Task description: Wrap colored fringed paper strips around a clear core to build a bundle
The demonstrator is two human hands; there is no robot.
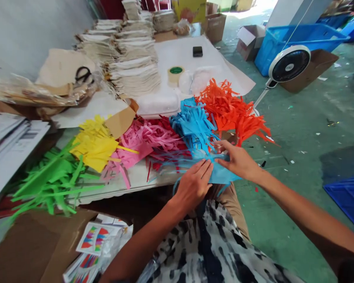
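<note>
A light blue fringed paper tassel piece [224, 173] lies at the near edge of the table, its thin strips blurred and trailing left. My left hand [194, 182] is on it, fingers together and gripping its middle. From the right, my right hand [238, 160] holds the same piece between thumb and curled fingers. Just beyond my hands is a pile of blue fringed paper [194, 122]. Orange fringed paper [224, 106] is heaped to its right. Pink fringed paper [144, 139], yellow fringed paper [96, 143] and green fringed paper [53, 177] spread out leftward.
Stacked white paper bundles [135, 74] stand at the back left, near black-handled scissors [83, 74]. A tape roll [175, 76] and a dark phone-like object [197, 51] lie on the white table. A fan [289, 65] and blue crate [262, 59] stand right. Printed cards [98, 237] sit below.
</note>
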